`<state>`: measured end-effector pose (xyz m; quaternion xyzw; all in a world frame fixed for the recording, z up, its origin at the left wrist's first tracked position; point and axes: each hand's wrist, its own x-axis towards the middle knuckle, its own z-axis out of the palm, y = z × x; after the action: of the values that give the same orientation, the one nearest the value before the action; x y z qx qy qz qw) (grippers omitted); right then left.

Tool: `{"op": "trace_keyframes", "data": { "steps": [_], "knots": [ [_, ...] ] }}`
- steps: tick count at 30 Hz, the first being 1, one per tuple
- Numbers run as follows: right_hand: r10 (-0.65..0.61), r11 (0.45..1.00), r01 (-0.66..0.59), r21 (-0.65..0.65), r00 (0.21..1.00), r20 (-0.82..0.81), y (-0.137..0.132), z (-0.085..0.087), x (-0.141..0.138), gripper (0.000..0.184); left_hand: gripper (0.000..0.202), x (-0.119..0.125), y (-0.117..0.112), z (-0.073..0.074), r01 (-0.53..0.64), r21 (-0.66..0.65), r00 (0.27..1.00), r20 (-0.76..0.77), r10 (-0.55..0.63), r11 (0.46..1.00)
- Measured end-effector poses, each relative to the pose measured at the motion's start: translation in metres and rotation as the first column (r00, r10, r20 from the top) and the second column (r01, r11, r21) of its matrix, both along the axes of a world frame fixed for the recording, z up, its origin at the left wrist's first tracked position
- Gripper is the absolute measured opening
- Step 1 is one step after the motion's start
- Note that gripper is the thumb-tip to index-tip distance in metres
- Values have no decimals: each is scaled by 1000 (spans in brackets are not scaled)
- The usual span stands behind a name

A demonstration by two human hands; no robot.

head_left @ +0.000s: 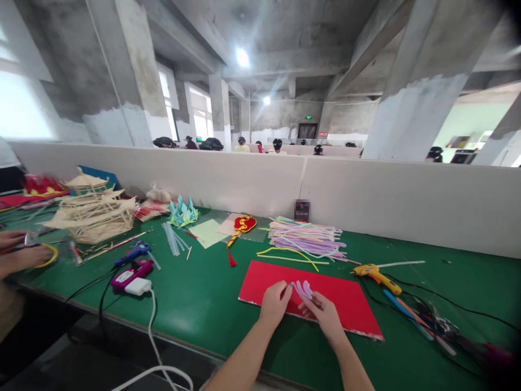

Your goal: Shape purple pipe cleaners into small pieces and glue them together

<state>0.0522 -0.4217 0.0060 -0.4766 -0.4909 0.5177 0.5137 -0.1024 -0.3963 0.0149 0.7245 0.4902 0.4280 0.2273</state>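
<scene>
Above the red board (260, 279), my left hand (274, 303) pinches one end of a lilac pipe cleaner (303, 289) bent into several narrow loops. My right hand (323, 316) has its thumb and fingers closed on the other side of the same looped piece. Just behind the board lies a thick bundle of pastel pipe cleaners (305, 239), mostly pink and lilac. A yellow pipe cleaner (299, 251) rests loose in front of that bundle.
On the right are a yellow glue gun (378, 276) with its cable, and blue and orange strips (407, 315). At left stand a purple power strip (132, 277), a blue glue gun (133, 253) and a wooden pagoda model (91, 212). A co-worker's hand (35, 255) holds scissors.
</scene>
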Motion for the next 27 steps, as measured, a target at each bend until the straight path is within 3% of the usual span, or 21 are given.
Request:
{"op": "trace_keyframes", "data": {
  "steps": [16,27],
  "knots": [
    [3,1000,-3,4,999,34,0,-2,1,37,23,0,0,4,33,55,992,122,-40,998],
    [7,1000,-6,-22,1000,24,0,0,-1,36,24,0,-5,8,-12,140,995,-93,25,990]
  ]
}}
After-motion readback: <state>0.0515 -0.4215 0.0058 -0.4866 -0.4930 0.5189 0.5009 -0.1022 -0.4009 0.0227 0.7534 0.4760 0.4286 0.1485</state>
